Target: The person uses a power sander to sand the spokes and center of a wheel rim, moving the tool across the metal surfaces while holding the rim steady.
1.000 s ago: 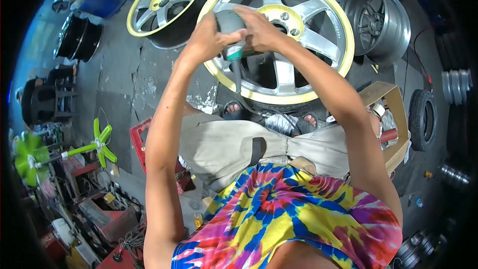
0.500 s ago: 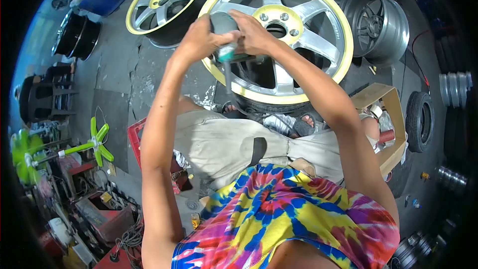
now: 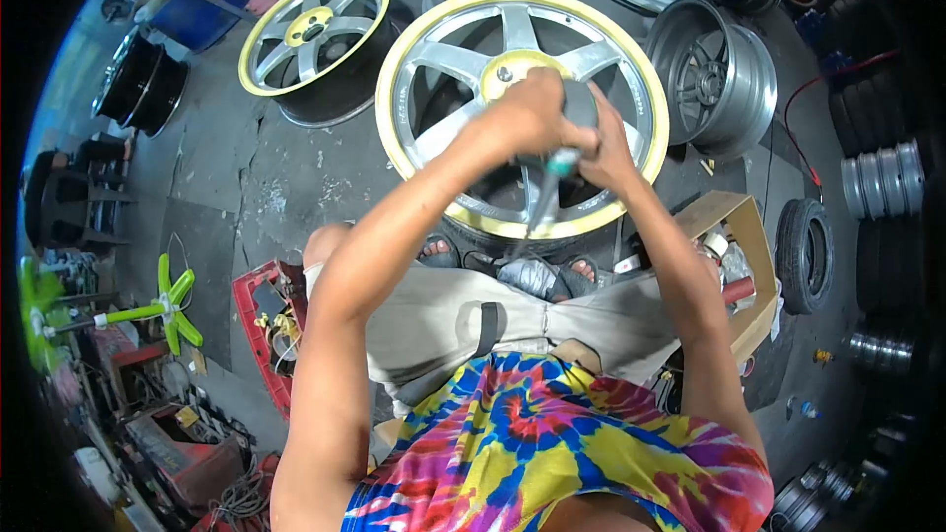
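Note:
Both of my hands are wrapped round a dark and green handheld power sander point(image 3: 579, 103), whose cord trails down toward my feet. My left hand point(image 3: 537, 118) grips it from the left, and my right hand point(image 3: 606, 143) closes on its right side. The sander sits over the lower right spokes of a large alloy wheel point(image 3: 517, 28) with a yellow outer lip and a yellow hub. My hands and the tool hide part of the hub and the sander's underside. The left hand and tool are slightly blurred by motion.
A smaller yellow-lipped wheel point(image 3: 307, 61) lies at the upper left. A grey wheel point(image 3: 754, 89) stands right of the large one. By my right leg is a cardboard box point(image 3: 759, 286); by my left, a red crate point(image 3: 258, 335). A tyre point(image 3: 806, 256) lies farther right.
Both hands have carried the sander from the wheel's left side across to its lower right. The view has shifted, so more wheels show at the top.

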### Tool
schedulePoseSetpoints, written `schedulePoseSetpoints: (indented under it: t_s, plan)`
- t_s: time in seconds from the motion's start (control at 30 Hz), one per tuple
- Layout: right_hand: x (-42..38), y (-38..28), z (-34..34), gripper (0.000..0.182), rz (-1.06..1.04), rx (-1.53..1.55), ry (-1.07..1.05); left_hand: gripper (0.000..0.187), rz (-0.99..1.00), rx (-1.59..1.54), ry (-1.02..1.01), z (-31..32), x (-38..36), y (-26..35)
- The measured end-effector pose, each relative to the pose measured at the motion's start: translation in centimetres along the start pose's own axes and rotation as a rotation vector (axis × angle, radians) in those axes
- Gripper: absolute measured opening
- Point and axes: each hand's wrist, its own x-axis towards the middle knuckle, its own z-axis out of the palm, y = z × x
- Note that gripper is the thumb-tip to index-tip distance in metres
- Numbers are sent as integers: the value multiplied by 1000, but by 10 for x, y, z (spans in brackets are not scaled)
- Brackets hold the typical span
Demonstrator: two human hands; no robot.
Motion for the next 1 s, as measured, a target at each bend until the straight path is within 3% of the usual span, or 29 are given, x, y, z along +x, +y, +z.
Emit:
schedulePoseSetpoints:
  t_s: [0.1,0.17,0.33,0.5,0.67,0.77,0.8,0.87,0.93,1.0]
  plan:
    - [-25,-10,-4,94,-8,58,-40,101,-37,51,-7,15,-34,19]
    - [-23,-28,-9,96,57,177,-179,99,-63,61,-30,9,-39,24]
    - [-1,-14,0,96,21,107,8,99,0,91,-42,-7,1,2]
    - [31,32,-3,106,-1,-49,112,116,75,153,-28,-5,54,-9]
    - [39,39,-15,105,-80,-113,210,110,133,238,-13,-4,76,0]
    - [37,23,-31,91,65,-46,278,90,353,208,152,0,76,4]
    - [36,26,-35,78,-28,-216,382,90,342,199,163,-1,75,2]
    - [33,-1,-53,63,148,-119,330,82,334,27,172,-9,79,0]
    - [21,3,-61,58,138,-163,345,78,335,29,219,-26,71,-19]
    - [18,4,-62,53,140,-205,364,74,129,145,186,-43,63,-55]
